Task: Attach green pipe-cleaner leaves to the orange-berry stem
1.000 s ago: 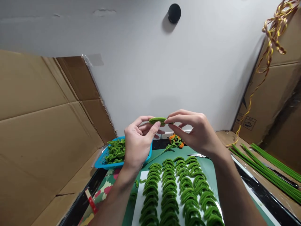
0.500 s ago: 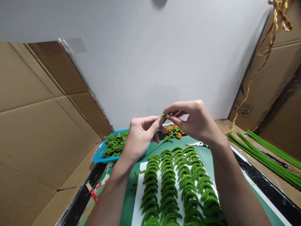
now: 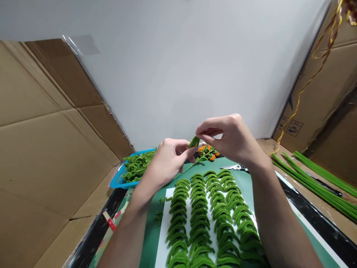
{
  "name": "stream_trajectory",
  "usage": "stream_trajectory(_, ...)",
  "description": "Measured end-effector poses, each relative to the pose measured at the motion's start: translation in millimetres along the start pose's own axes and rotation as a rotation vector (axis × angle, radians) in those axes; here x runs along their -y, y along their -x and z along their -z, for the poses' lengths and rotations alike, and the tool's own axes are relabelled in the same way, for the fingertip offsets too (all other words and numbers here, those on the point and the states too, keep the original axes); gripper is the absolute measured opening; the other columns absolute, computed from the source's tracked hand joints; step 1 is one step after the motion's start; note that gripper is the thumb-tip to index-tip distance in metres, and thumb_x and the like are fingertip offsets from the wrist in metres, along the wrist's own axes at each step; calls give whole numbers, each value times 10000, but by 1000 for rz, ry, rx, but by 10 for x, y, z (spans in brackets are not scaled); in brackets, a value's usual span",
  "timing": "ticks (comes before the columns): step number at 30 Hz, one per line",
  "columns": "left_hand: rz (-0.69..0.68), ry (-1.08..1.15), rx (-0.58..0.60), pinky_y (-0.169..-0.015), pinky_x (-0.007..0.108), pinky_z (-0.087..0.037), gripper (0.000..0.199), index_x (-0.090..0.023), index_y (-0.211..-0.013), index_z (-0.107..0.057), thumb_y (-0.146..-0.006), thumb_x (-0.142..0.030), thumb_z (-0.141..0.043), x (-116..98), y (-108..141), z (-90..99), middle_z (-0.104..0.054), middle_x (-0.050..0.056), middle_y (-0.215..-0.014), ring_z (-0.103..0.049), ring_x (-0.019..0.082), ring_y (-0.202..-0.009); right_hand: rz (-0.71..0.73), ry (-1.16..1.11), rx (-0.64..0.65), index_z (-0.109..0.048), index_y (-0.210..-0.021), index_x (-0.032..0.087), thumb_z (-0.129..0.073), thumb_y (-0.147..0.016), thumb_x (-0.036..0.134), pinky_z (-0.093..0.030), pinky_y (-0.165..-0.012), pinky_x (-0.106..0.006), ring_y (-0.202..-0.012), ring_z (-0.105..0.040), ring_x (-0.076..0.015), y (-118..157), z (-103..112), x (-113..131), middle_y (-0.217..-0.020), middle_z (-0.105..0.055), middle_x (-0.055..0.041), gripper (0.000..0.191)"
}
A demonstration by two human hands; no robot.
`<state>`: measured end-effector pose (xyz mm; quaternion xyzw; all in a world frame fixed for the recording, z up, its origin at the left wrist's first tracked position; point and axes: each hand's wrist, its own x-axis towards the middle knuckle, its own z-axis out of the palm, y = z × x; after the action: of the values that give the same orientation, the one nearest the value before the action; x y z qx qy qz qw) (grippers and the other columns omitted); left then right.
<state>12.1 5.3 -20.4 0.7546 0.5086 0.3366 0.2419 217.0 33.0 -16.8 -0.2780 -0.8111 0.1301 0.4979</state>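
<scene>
My left hand [image 3: 170, 160] pinches a small green pipe-cleaner leaf [image 3: 194, 142] between thumb and fingers. From the right, my right hand [image 3: 227, 134] has thumb and fingertips closed on the leaf's upper end. Both hands are raised above the far part of the green mat [image 3: 150, 223]. Beneath them, curved green pipe-cleaner pieces [image 3: 199, 212] lie in several rows on a white sheet [image 3: 164, 230]. Just behind the fingers is a stem with orange pipe-cleaner flowers [image 3: 208, 152], partly hidden by my left hand.
A blue basket [image 3: 118, 178] of green pieces [image 3: 138, 165] stands at the left. Scissors [image 3: 232, 167] lie near my right wrist. Long green pipe cleaners [image 3: 315, 186] lie at the right. Cardboard walls [image 3: 41, 149] and a white panel [image 3: 178, 67] enclose the space; a twisted yellow-brown cord [image 3: 299, 98] hangs at the right.
Between my fingers the leaf has turned from a low slant to a more upright position, with its broad side showing. My right fingertips are slightly higher. The whole view has shifted a little.
</scene>
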Motion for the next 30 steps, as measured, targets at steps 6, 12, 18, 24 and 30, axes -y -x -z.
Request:
stream_trajectory(6,20,22,29,-440,208,-379,379,-175,-709,-737,-912,-491,-686,-13,4,25,-706,23,-623,-509,86,-446,-12,-7,-24,-779,-935,181,-698,-905,163,-590,-703,-283,-730,-686,-125,-1,24,-49,-822,-739,-9,89)
stream_trajectory(12,10,63,1,-441,208,-410,406,-174,-735,-719,-952,-503,-620,-28,-7,44,-737,35,-706,-527,81,-456,1,-23,-46,-786,-933,176,-664,-920,138,-621,-727,-252,-763,-723,-124,16,73,-76,-843,-753,-7,128)
stream_trajectory(18,-37,167,-37,-476,189,-475,307,-174,-941,-715,-952,-475,-657,22,-43,15,-763,37,-819,-560,61,-473,-11,-74,-21,-782,-923,169,-666,-902,100,-634,-739,-228,-777,-738,-118,3,66,-65,-846,-760,3,136)
stream_trajectory(24,-43,321,-81,-379,184,-426,296,-172,-1031,-692,-926,-449,-708,-11,-38,-22,-797,69,-922,-651,100,-457,-22,-234,-68,-774,-1035,183,-697,-891,117,-653,-783,-236,-855,-755,-134,-27,3,28,-933,-778,-2,177)
stream_trajectory(30,-19,403,-125,-379,174,-427,297,-148,-931,-672,-894,-431,-753,-60,1,-3,-804,77,-851,-622,92,-413,-17,-347,-136,-773,-995,185,-707,-889,127,-657,-813,-235,-872,-756,-130,-53,-65,87,-957,-779,0,138)
